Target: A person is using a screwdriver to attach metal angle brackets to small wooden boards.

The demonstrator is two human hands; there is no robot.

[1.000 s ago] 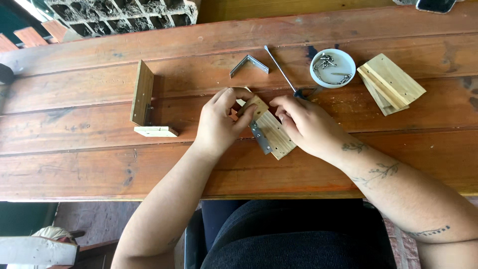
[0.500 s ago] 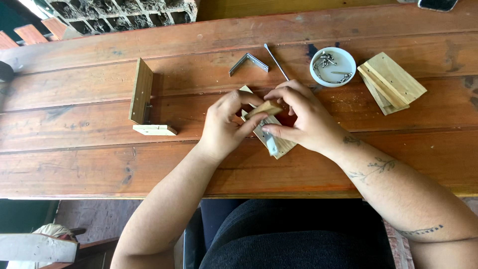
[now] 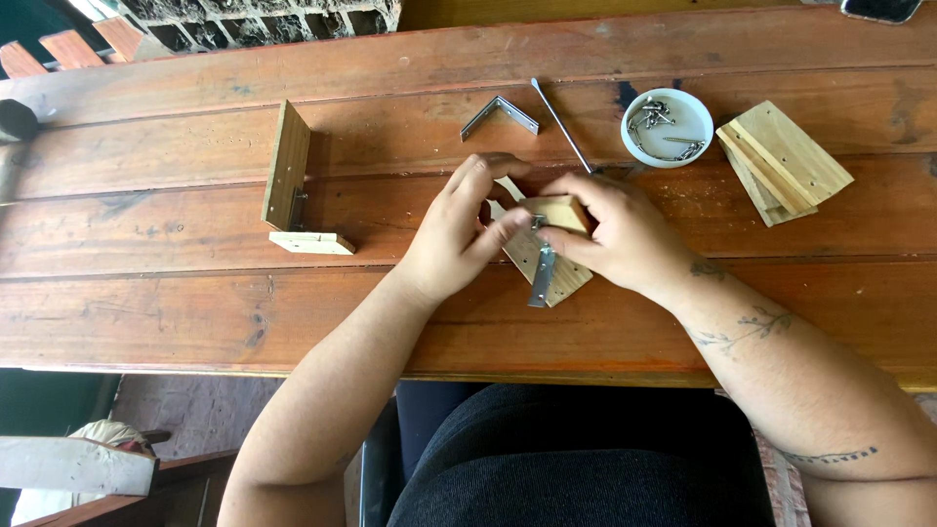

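Seen from above, a reddish plank table (image 3: 195,322). At its centre, the right hand (image 3: 625,234) pinches a small wooden block (image 3: 560,212) upright over a flat wooden piece (image 3: 547,268) bearing a metal angle bracket (image 3: 542,276). The left hand (image 3: 457,234) steadies the block with thumb and forefinger. Behind them lie a spare bracket (image 3: 499,113), a thin metal rod (image 3: 560,122), a white dish of screws (image 3: 668,127) and stacked wood offcuts (image 3: 786,161). Left stands an assembled L-shaped wooden piece (image 3: 291,181).

The white dish (image 3: 668,127) holds what may be screws, too small to tell.
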